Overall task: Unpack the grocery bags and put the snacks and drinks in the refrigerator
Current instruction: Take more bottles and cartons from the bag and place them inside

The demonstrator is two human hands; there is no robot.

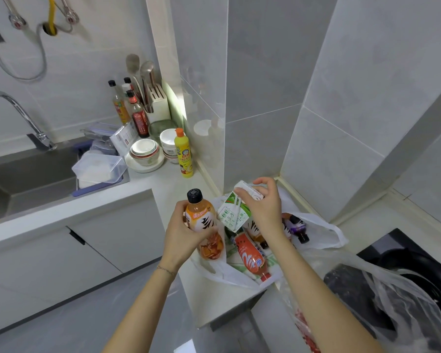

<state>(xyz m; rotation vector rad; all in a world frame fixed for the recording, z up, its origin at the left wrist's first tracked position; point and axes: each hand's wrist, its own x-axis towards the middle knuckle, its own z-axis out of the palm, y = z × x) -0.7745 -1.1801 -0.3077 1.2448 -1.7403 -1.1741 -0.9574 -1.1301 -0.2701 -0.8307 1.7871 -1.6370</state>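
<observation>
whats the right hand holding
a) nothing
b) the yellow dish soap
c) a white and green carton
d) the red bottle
c: the right hand has its fingers curled round the carton, held above the bag, while the left hand grips the orange bottle.

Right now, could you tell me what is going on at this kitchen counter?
A person is unpacking groceries. Their left hand grips an orange drink bottle with a black cap, and their right hand holds a small green-and-white drink carton above an open white plastic bag on the counter. A red watermelon-print bottle and a purple-labelled bottle lie in the bag.
</observation>
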